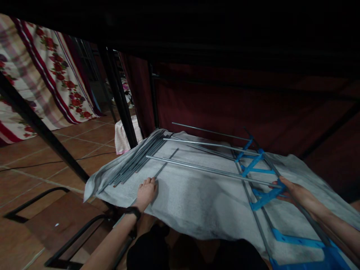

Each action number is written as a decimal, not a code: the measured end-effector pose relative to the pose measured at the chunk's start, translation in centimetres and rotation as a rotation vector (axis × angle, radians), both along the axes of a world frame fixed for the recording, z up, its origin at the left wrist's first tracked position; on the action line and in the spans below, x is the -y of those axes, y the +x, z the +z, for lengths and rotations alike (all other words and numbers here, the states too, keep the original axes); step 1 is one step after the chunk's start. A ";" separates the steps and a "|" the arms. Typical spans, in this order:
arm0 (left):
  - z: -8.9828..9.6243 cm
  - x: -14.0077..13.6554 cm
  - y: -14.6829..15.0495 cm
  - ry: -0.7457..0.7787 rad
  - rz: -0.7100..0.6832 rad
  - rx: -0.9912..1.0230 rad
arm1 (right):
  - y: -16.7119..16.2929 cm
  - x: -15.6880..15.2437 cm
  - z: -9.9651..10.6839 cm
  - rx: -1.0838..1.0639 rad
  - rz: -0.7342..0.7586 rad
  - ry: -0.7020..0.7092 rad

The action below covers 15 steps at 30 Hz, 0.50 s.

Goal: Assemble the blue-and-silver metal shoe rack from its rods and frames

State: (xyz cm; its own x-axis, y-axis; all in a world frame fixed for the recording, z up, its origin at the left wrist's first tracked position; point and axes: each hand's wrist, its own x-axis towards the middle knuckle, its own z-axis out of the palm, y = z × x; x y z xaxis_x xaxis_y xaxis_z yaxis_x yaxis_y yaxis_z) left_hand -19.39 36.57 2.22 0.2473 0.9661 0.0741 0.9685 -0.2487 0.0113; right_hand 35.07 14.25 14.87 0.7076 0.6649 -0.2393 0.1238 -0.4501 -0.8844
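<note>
My left hand (147, 190), with a dark band on the wrist, is closed round a thin grey metal rod (166, 164) low over the grey cloth (194, 202). The rod sticks out beyond both sides of the hand. At the right, my right hand (292, 191) grips a blue plastic connector (267, 198) at the near corner of a partly built rack frame; some of its fingers are hidden. From that frame several long rods (202, 168) reach leftward. More blue connectors (300, 240) join the rods at the near right.
A bundle of loose rods (135, 161) lies on the cloth's left side. Black metal posts (119, 97) and a dark overhead surface surround the bed-like platform. On the tiled floor at left stands a chair (62, 221). A flowered blanket (62, 75) hangs behind.
</note>
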 end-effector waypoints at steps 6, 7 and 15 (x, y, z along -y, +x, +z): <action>-0.2 -2.8 -0.1 -0.071 0.042 -0.030 | 0.1 0.1 0.2 -0.169 -0.008 0.029; -0.1 -2.7 -1.1 -0.078 0.045 -0.034 | -0.1 0.1 0.4 -0.179 -0.022 0.029; -3.1 4.4 -15.4 -0.042 0.112 -0.058 | -0.6 0.0 0.7 -0.200 -0.099 0.046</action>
State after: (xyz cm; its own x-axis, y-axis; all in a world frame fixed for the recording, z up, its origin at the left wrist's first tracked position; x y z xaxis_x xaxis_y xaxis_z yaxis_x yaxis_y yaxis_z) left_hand -34.83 32.17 -0.84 0.1404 0.9899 0.0216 0.9895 -0.1395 -0.0378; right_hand 34.42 14.28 15.60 0.7111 0.6084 -0.3523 -0.0987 -0.4098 -0.9068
